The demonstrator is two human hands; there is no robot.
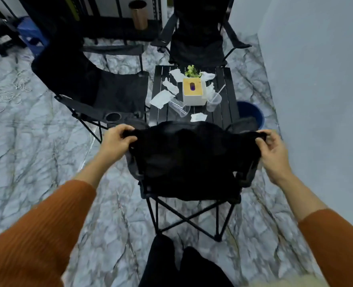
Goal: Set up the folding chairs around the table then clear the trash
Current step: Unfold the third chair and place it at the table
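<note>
Left hand (117,139), right hand (274,150) gripping chair back (192,154) corners.

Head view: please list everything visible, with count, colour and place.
black fabric folding chairs: three; near, left of table, beyond it
black slatted table: one, centre
crumpled white tissues: about six, on table
clear plastic cups: two on table; one lying, one upright with straw
white tissue box with wooden top: one, on table
green plant: one, behind box
blue bin: one, right of table
gold cylindrical container: one, on dark rack at back
left hand, right hand: orange sleeves, gripping near chair's top corners
</note>
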